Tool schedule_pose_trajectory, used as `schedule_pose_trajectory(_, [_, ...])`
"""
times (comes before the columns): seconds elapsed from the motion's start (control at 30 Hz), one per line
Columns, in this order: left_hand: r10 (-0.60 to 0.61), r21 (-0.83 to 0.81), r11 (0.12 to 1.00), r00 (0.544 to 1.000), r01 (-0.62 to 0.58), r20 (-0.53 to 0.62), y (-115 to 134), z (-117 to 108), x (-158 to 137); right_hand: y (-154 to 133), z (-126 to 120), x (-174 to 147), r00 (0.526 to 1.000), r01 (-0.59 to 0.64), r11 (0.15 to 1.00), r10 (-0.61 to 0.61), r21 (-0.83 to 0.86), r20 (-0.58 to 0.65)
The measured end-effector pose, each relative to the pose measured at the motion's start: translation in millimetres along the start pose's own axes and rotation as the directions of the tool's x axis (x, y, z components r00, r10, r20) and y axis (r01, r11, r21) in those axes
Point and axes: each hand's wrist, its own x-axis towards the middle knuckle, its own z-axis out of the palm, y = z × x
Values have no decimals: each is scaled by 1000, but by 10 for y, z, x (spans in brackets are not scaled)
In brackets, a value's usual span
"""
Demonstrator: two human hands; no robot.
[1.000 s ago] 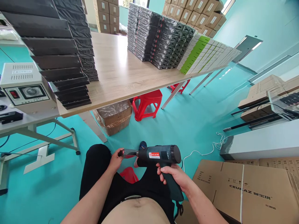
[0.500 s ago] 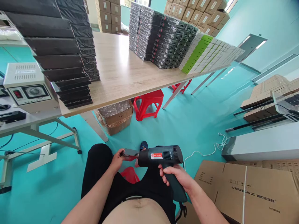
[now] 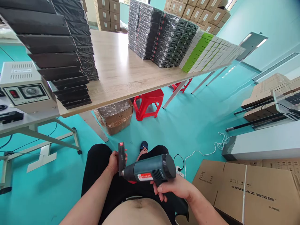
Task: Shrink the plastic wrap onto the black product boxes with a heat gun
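Over my lap, my right hand (image 3: 172, 189) grips the handle of a dark green heat gun (image 3: 150, 168) with a red label. Its nozzle points left, close against a narrow black box (image 3: 121, 157); whether the two touch I cannot tell. My left hand (image 3: 114, 162) is wrapped round that box, fingers showing on its right side. The box stands on edge with a red mark at its top end. Tall stacks of black wrapped boxes (image 3: 161, 37) rise from the wooden table (image 3: 112, 68) ahead.
A control unit (image 3: 28, 90) sits on a wheeled side stand at left. Under the table are a carton (image 3: 119, 118) and a red stool (image 3: 150, 103). Large cartons (image 3: 234, 190) lie at right, near a white cable (image 3: 199, 152) on the floor. White-and-green boxes (image 3: 206, 53) line the table's far right.
The black box has been turned from lying flat to standing on edge. The heat gun has swung down and left, its nozzle now near the box's lower part.
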Motion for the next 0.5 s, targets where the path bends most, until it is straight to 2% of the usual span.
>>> schedule_pose_trajectory(0.07, [-37,-17,999,995,38,91,41,11,-65,41,-27,-31,1000,-31,999,31,-34,0])
schedule_pose_trajectory(0.17, [-117,-72,988,970,135,213,104,29,-160,88,-100,-55,996,-23,1000,25,18,-87])
schedule_pose_trajectory(0.27, [-94,-75,990,946,123,312,127,47,-199,114,-184,-69,980,28,995,-9,91,-201])
schedule_pose_trajectory(0.33, [-53,-9,998,955,58,291,93,53,-174,123,-242,-76,963,78,989,-42,127,-267])
schedule_pose_trajectory(0.4, [-13,120,993,975,-14,223,23,58,-121,130,-305,-80,942,121,978,-58,173,-329])
schedule_pose_trajectory(0.5, [115,373,911,977,-176,178,-93,75,-50,147,-414,-73,908,181,943,-51,280,-416])
